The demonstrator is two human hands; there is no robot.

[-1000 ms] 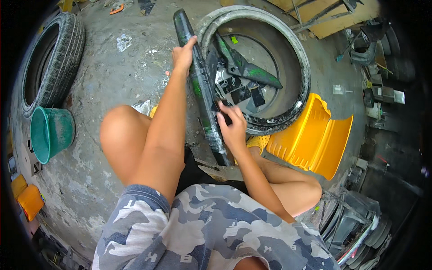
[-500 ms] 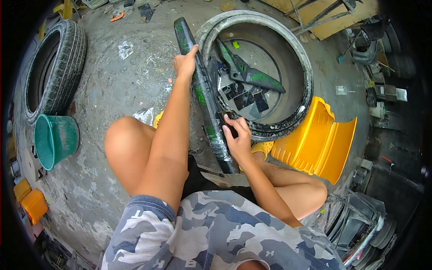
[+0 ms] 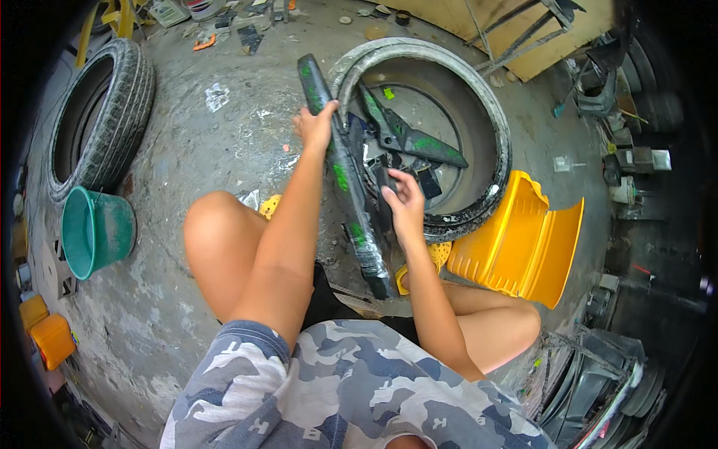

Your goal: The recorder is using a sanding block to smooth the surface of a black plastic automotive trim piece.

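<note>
A long black plastic part (image 3: 345,191) with green patches stands tilted between my knees, its upper end away from me. My left hand (image 3: 316,129) is closed around it near that end. My right hand (image 3: 405,200) pinches a dark flat piece that looks like sandpaper (image 3: 384,184), held against or close beside the part's right side; contact cannot be made out. Beyond lies a tire (image 3: 502,150) on its side. Within its ring rest a second black and green part (image 3: 426,146) and several dark sheets (image 3: 428,182), partly hidden behind my right hand.
An open yellow plastic shell (image 3: 516,247) lies right of the tire. Leftward are a standing tire (image 3: 134,112) and a green bucket (image 3: 112,232). Metal legs (image 3: 523,45) and a tan board (image 3: 576,37) are at the far right. Scrap parts (image 3: 598,359) crowd the near right.
My right hand has moved up and away along the part with the dark piece. My left hand still grips the part, its fingers slightly more spread. The whole view has shifted a little.
</note>
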